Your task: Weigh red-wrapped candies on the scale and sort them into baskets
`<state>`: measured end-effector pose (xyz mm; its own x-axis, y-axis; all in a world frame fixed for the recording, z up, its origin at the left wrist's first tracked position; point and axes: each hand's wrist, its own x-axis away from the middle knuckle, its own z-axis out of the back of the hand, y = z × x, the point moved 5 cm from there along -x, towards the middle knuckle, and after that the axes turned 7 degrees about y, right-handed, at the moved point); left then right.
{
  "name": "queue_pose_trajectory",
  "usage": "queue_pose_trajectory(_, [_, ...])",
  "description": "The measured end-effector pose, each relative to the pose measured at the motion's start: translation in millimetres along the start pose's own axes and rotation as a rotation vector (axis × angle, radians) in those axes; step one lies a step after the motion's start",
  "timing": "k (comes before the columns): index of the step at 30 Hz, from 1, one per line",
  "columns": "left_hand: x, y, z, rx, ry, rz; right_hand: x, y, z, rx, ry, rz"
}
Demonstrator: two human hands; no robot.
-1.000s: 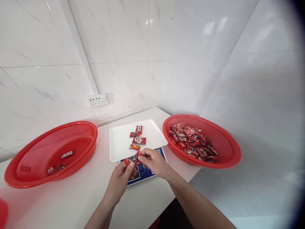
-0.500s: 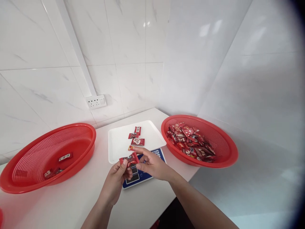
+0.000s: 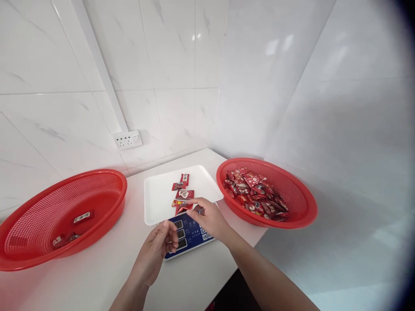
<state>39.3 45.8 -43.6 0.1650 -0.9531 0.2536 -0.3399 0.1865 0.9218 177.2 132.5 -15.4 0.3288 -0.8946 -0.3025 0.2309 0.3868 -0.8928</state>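
Observation:
My right hand (image 3: 209, 218) reaches over the front of a white weighing tray (image 3: 155, 196). Its thumb and forefinger close on a red candy packet (image 3: 182, 208), partly hidden by the fingers. More red wrapped candies (image 3: 184, 195) lie in a line behind it on the tray. Below sits the scale's blue panel (image 3: 191, 235) with small dark displays. To the left of that panel, my left hand (image 3: 157, 242) hovers with curled fingers, thumb against the forefinger, and nothing shows in its grip.
On the right stands a red plastic basket (image 3: 306, 209) holding a heap of candy packets (image 3: 256, 190). Another red basket (image 3: 106, 179) on the left contains a few packets (image 3: 83, 217). A tiled wall with a power socket (image 3: 128, 139) rises behind the white table (image 3: 106, 276).
The red candy packet has gone from between both hands to the tray's front edge, with my right hand at it. My left hand has let go. The view has shifted slightly.

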Motion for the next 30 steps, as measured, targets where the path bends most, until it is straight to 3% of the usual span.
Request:
queue_pose_trajectory(3, [2.1,-0.6,1.8,-0.030,-0.002,-0.010,-6.0,7.8,9.8,0.251,0.113,0.020])
queue_pose_trajectory(7, [4.3,-0.8,2.4,-0.040,-0.011,-0.018,-9.1,13.1,13.3,0.477,0.125,0.052])
queue_pose_trajectory(16, [8.8,0.5,3.5,-0.099,-0.010,-0.042,-13.3,8.1,1.0,0.731,0.048,0.156])
queue_pose_trajectory(21, [10.1,-6.4,-0.4,-0.216,-0.028,-0.068,-8.4,5.6,7.6,0.716,0.073,0.182])
queue_pose_trajectory(25, [7.4,-32.6,-11.0,-0.308,-0.166,-0.043,-7.0,12.2,44.7,0.710,0.137,0.207])
queue_pose_trajectory(28, [6.1,-63.4,-19.5,-0.360,-0.296,0.017,-11.9,24.6,94.0,0.800,0.183,0.163])
queue_pose_trajectory(30, [6.4,-85.1,-22.0,-0.373,-0.348,0.046,-15.8,37.1,127.8,0.858,0.118,0.042])
